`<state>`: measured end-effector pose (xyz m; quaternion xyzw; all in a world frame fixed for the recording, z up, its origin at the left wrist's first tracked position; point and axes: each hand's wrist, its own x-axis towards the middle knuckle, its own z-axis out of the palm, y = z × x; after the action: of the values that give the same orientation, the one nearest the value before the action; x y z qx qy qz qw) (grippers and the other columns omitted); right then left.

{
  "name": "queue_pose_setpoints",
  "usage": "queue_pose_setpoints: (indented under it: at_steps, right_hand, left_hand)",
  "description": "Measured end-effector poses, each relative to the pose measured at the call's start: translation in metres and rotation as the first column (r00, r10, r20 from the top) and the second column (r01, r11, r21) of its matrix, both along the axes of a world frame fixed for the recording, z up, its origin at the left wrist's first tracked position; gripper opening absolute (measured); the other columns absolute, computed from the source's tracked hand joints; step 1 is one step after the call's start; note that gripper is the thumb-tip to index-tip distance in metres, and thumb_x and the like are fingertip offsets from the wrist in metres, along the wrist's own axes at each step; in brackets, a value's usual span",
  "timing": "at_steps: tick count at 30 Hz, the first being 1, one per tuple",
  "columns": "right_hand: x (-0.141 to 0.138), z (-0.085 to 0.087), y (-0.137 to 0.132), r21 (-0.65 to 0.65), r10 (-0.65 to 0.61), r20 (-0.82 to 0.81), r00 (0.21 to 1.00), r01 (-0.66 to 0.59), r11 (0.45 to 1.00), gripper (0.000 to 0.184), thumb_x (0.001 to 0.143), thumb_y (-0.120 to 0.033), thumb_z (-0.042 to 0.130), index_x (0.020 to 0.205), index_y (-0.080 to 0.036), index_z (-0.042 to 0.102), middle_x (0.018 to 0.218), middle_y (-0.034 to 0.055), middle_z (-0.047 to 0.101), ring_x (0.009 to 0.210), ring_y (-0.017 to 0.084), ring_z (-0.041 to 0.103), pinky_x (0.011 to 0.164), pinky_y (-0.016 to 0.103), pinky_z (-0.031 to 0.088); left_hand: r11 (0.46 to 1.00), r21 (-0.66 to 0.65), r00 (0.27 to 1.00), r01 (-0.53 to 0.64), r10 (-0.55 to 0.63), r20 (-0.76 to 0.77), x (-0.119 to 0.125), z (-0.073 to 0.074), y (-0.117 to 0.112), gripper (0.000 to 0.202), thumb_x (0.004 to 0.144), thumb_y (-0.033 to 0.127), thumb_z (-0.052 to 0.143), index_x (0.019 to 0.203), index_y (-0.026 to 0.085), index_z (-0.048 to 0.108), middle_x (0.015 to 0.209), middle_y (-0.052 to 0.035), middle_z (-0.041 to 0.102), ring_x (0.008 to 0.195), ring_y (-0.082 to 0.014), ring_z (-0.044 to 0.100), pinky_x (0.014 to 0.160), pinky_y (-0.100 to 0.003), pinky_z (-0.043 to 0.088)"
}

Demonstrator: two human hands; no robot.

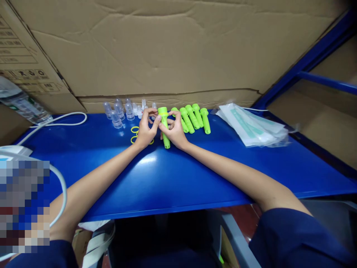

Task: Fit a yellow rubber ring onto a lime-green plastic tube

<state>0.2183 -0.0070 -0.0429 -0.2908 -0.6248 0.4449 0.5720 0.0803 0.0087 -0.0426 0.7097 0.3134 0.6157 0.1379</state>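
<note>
Working at the middle of the frame, both hands meet on one bright green plastic tube with a flared head (164,126), held upright-ish with its foot resting on the glossy blue table top (178,178). The right hand (175,132) grips the shaft from the right, fingers curled round it. The left hand (145,128) pinches at the flared top, thumb and forefinger closed at the rim; whether a ring sits between those fingertips is too small to tell. Both hands are therefore clenched on the same piece, none released.

Just below and left of the left hand lie several thin yellow rubber rings (135,129) flat on the table. To the right of centre, a row of matching green plastic tubes (192,118) lies side by side, touching one another. At upper left of the hands stands a cluster of small clear plastic caps (118,111). A white cable (60,120) loops along the left, and a stack of clear sealed pouches (252,126) rests at the right.

Judging by this layout, the step in hand looks like seating a ring at the head of the green piece. Finishing that would call for a steady grip on the shaft while the fingertips work evenly round the rim.
</note>
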Motion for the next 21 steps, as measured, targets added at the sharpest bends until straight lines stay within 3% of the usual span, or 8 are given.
queue_pose_setpoints:
  at_steps: [9,16,21]
  right_hand:
    - [0.005,0.008,-0.005,0.008,0.042,0.100,0.994,-0.043,0.999,0.057,0.093,-0.067,0.054,0.126,-0.021,0.049,0.074,-0.0032,0.065,0.045,0.010,0.058,0.039,0.022,0.045]
    - [0.006,0.008,-0.006,-0.037,0.077,0.103,0.992,-0.073,0.997,0.047,0.096,-0.069,0.046,0.100,-0.022,0.048,0.067,-0.0051,0.061,0.036,0.008,0.048,0.034,0.022,0.036]
    - [0.007,0.007,-0.005,-0.057,0.050,0.095,0.994,-0.045,0.997,0.037,0.097,-0.059,0.044,0.103,-0.022,0.048,0.065,-0.0062,0.058,0.035,0.008,0.046,0.033,0.022,0.035]
  left_hand:
    - [0.998,0.026,0.997,-0.060,0.058,0.054,0.000,-0.001,0.001,0.041,0.096,0.058,0.058,0.118,0.025,0.049,0.109,-0.0052,0.064,0.095,-0.0156,0.066,0.073,-0.028,0.047]
    - [0.987,0.055,0.985,-0.149,0.153,-0.078,-0.003,0.010,-0.007,0.032,0.099,0.051,0.056,0.106,0.020,0.061,0.096,-0.0045,0.067,0.085,-0.0162,0.064,0.071,-0.029,0.047]
    - [0.989,0.069,0.984,-0.128,0.136,-0.115,-0.004,0.016,-0.010,0.026,0.101,0.040,0.054,0.104,0.020,0.070,0.101,-0.0068,0.069,0.090,-0.0172,0.063,0.072,-0.029,0.049]
